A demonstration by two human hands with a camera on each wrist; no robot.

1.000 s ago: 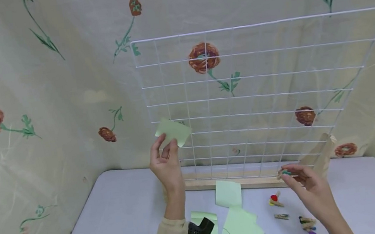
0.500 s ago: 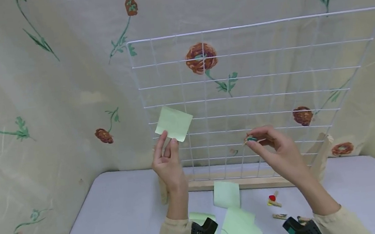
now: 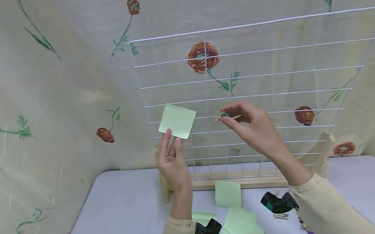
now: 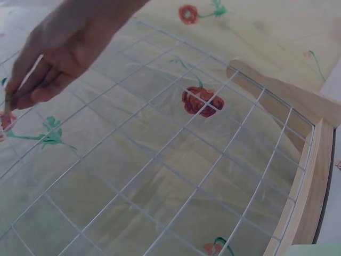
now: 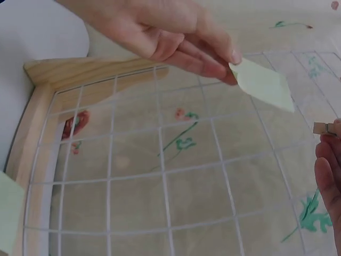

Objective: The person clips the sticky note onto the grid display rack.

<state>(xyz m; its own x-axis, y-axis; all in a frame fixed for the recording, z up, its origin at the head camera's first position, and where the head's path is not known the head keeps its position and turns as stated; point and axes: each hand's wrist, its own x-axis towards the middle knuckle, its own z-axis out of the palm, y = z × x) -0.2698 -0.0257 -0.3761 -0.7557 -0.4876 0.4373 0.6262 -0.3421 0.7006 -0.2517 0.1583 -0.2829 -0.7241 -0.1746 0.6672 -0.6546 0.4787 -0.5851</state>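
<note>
Operator: State the left-hand grip.

Technician: The left hand (image 3: 174, 167) pinches a pale green note (image 3: 178, 120) near its lower edge, between thumb and fingers.

Operator: Where is the note located?

Technician: It is tilted, in front of the lower left portion of the white wire grid (image 3: 257, 23). Contact between note and wires cannot be determined.

Operator: And the right-hand grip?

Technician: The right hand (image 3: 253, 128) holds a small wooden clothespin (image 3: 221, 116), with a green decoration, between thumb and fingers. The clothespin is right of the note, near it but apart.

Operator: Describe the surroundings.

Technician: The grid stands in a wooden base (image 3: 252, 183) on the white table (image 3: 125, 210). Further green sheets (image 3: 237, 220) lie in front of the base. Loose clips (image 3: 281, 216) lie to their right, partly hidden by the right wrist camera (image 3: 279, 202).
</note>
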